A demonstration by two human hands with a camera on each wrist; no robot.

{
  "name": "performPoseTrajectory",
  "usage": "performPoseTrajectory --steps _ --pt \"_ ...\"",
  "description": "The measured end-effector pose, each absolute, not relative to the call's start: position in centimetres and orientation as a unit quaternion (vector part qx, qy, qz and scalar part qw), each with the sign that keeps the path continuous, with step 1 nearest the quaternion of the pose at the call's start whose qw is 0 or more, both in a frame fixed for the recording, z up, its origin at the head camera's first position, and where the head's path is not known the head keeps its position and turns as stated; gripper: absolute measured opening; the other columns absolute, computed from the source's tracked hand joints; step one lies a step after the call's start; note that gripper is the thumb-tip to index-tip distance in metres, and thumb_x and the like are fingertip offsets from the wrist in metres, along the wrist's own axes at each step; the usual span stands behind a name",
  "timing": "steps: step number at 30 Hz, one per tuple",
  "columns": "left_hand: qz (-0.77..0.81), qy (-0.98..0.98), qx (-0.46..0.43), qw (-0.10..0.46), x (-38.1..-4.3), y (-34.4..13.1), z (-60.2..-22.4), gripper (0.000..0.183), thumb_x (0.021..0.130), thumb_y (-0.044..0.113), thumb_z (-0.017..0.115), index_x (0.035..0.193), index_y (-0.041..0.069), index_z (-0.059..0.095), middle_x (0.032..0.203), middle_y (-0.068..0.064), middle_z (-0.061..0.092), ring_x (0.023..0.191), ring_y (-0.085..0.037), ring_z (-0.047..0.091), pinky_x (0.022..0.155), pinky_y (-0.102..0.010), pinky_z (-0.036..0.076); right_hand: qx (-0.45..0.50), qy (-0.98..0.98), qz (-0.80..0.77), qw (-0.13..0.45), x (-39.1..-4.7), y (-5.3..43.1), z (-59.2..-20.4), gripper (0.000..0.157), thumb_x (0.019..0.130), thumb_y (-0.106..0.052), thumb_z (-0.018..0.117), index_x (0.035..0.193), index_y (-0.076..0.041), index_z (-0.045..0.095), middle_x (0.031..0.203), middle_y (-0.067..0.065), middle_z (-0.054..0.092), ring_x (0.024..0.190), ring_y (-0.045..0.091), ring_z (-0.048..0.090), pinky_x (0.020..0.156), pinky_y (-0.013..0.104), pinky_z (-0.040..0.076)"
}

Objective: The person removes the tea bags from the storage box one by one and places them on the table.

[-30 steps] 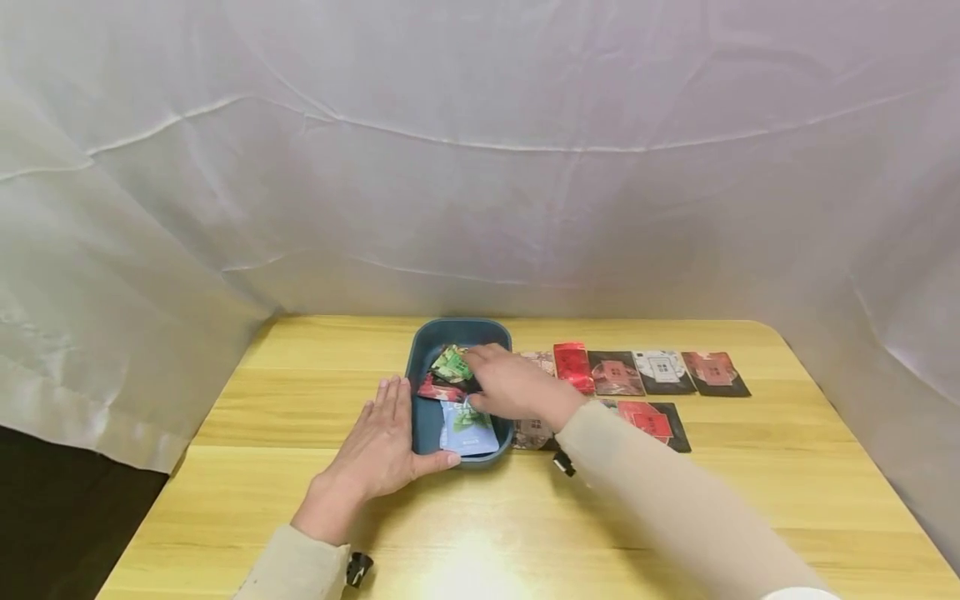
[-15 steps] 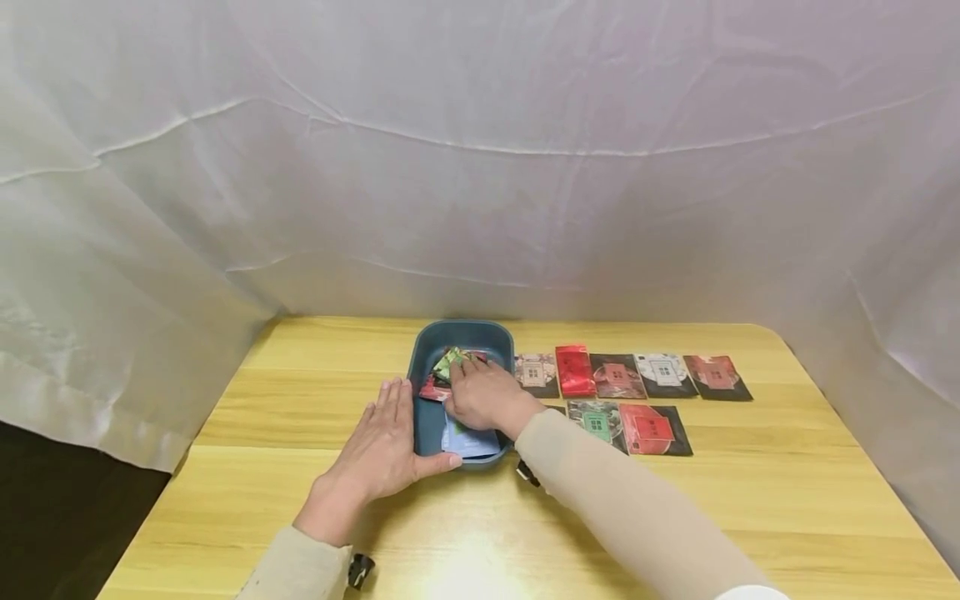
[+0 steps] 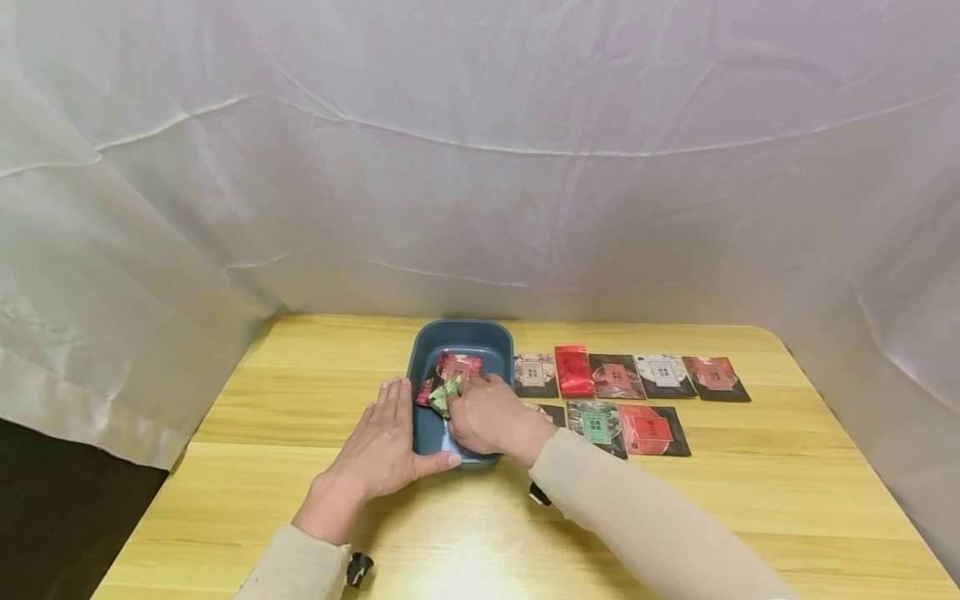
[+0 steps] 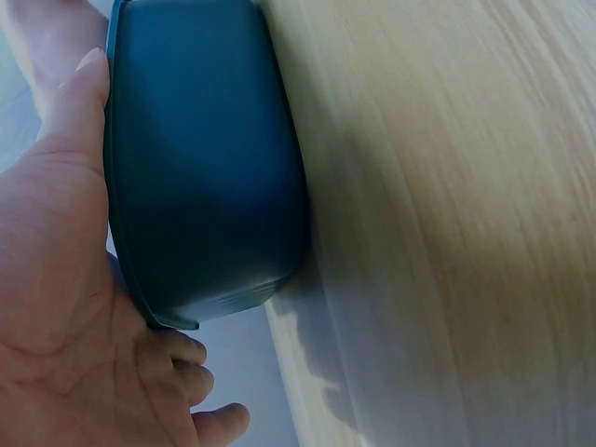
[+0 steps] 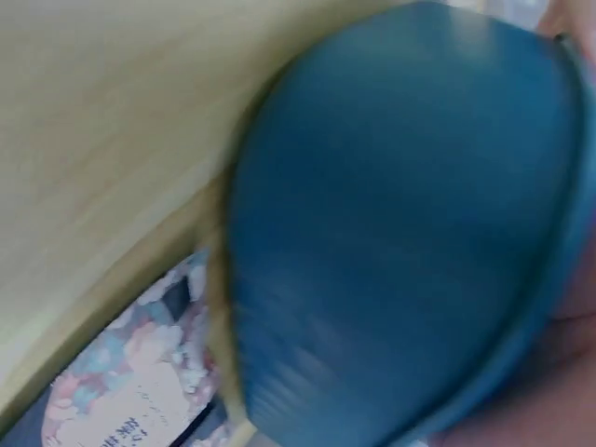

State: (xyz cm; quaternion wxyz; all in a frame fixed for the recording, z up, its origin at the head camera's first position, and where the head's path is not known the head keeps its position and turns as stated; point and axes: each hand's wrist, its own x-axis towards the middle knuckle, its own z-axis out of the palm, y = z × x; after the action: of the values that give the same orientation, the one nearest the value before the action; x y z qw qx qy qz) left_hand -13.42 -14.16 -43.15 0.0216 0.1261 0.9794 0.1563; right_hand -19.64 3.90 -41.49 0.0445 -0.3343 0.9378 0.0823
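Note:
A dark blue plastic bin stands on the table with several sachets inside. My left hand lies against the bin's left side, fingers straight and thumb along the near rim; the left wrist view shows its palm beside the bin wall. Reaching into the bin, my right hand pinches a crumpled green sachet. Behind that sachet lies a red and black one. Under my right hand, a light blue sachet is mostly hidden. The right wrist view is blurred, showing mainly the bin's outside.
Right of the bin, flat sachets lie in two rows, including a shiny red one, a black and white one, a green-labelled one and a red and black one. A pale curtain hangs behind the wooden table.
My right hand went deeper into the bin, then pinched the green sachet and drew it nearer, uncovering the red and black sachet behind. The left hand stayed in place.

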Motion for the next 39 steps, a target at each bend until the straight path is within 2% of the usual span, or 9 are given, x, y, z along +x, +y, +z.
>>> performPoseTrajectory --steps 4,7,10,13,19,24,30,36,39 --pt "0.156 0.980 0.124 0.024 -13.4 -14.2 -43.2 0.134 0.070 0.091 0.046 0.154 -0.006 0.006 0.161 -0.026 0.005 0.151 -0.037 0.009 0.120 -0.054 0.020 -0.344 0.937 0.054 0.029 -19.7 4.1 -40.5 0.027 0.094 -0.030 0.055 0.113 -0.017 0.069 0.111 0.002 0.070 0.103 0.023 0.065 0.092 0.047 0.049" --pt "0.159 0.979 0.124 0.022 -13.4 -14.2 -43.1 0.133 0.070 0.089 0.049 0.154 -0.006 0.007 0.161 -0.026 0.005 0.151 -0.037 0.010 0.120 -0.054 0.020 -0.345 0.937 0.037 0.031 -20.4 4.4 -39.9 0.039 0.091 -0.020 0.059 0.130 -0.015 0.062 0.129 0.004 0.064 0.119 0.026 0.060 0.103 0.046 0.047" --pt "0.160 0.979 0.123 0.024 -13.4 -14.1 -43.1 0.133 0.070 0.088 0.051 0.154 -0.006 0.007 0.161 -0.025 0.005 0.151 -0.037 0.010 0.120 -0.054 0.020 -0.347 0.936 0.029 0.051 -21.2 4.7 -39.9 0.061 0.089 -0.017 0.062 0.147 -0.011 0.044 0.151 0.009 0.046 0.139 0.029 0.043 0.117 0.045 0.033" --pt "0.160 0.979 0.122 0.028 -13.4 -14.1 -43.1 0.133 0.071 0.088 0.051 0.154 -0.005 0.006 0.161 -0.025 0.006 0.151 -0.037 0.009 0.120 -0.054 0.019 -0.343 0.936 0.029 0.078 -21.7 5.0 -40.3 0.068 0.091 -0.016 0.061 0.152 -0.009 0.034 0.156 0.011 0.037 0.145 0.029 0.033 0.121 0.044 0.025" --pt "0.162 0.979 0.122 0.026 -13.4 -14.0 -43.1 0.132 0.072 0.086 0.053 0.154 -0.006 0.006 0.161 -0.025 0.006 0.151 -0.037 0.009 0.120 -0.054 0.020 -0.349 0.929 0.065 0.102 -21.8 5.1 -41.1 0.065 0.096 -0.020 0.055 0.155 -0.021 0.029 0.160 0.004 0.030 0.146 0.028 0.031 0.118 0.054 0.027" --pt "0.161 0.979 0.124 0.024 -13.4 -14.0 -43.0 0.131 0.072 0.085 0.053 0.154 -0.006 0.007 0.161 -0.026 0.006 0.150 -0.038 0.010 0.120 -0.054 0.020 -0.350 0.929 0.074 0.100 -21.7 5.1 -41.2 0.053 0.097 -0.034 0.054 0.148 -0.024 0.044 0.155 0.003 0.040 0.143 0.030 0.036 0.117 0.059 0.026" --pt "0.159 0.979 0.122 0.027 -13.4 -14.1 -43.0 0.133 0.071 0.088 0.050 0.154 -0.006 0.006 0.161 -0.025 0.005 0.151 -0.037 0.009 0.120 -0.054 0.020 -0.346 0.931 0.080 0.082 -21.6 5.1 -40.9 0.041 0.093 -0.047 0.059 0.123 -0.019 0.065 0.136 0.003 0.060 0.132 0.030 0.049 0.113 0.056 0.033" --pt "0.163 0.979 0.120 0.032 -13.3 -14.1 -43.0 0.132 0.071 0.087 0.052 0.154 -0.005 0.006 0.161 -0.025 0.004 0.151 -0.038 0.008 0.120 -0.054 0.020 -0.358 0.927 0.061 0.097 -21.9 5.0 -40.9 0.071 0.092 -0.052 0.061 0.151 -0.020 0.038 0.160 0.004 0.031 0.147 0.030 0.029 0.119 0.055 0.024" --pt "0.166 0.978 0.120 0.032 -13.3 -14.1 -43.0 0.131 0.072 0.086 0.053 0.154 -0.005 0.006 0.161 -0.025 0.005 0.151 -0.038 0.009 0.120 -0.054 0.019 -0.350 0.929 0.053 0.108 -21.8 5.1 -41.1 0.074 0.092 -0.054 0.058 0.153 -0.020 0.034 0.158 0.005 0.034 0.146 0.030 0.032 0.119 0.056 0.023"
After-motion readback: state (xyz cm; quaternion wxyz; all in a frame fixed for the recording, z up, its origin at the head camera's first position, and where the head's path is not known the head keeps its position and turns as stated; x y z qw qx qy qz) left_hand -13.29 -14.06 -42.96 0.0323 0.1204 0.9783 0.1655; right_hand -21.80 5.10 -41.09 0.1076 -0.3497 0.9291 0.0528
